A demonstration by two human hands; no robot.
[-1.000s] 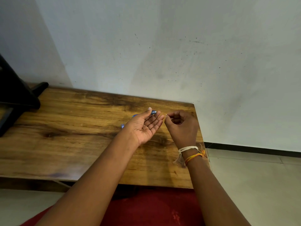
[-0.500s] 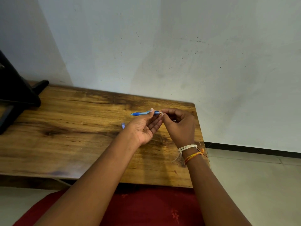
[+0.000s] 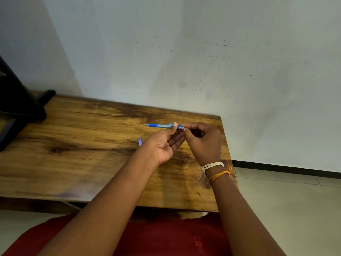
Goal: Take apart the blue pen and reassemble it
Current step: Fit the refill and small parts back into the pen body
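The left hand [image 3: 164,145] is held palm up, thumb pinched against the fingers; the right hand [image 3: 204,143] is curled, its fingertips [image 3: 184,128] brought to the left's.

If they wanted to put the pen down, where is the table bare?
The wooden table lies bare between the black stand at left and the small blue piece. It's crowded by the right edge, where both hands hold the blue pen.

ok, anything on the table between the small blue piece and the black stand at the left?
Head view: only bare wooden table between the small blue piece and the black stand.
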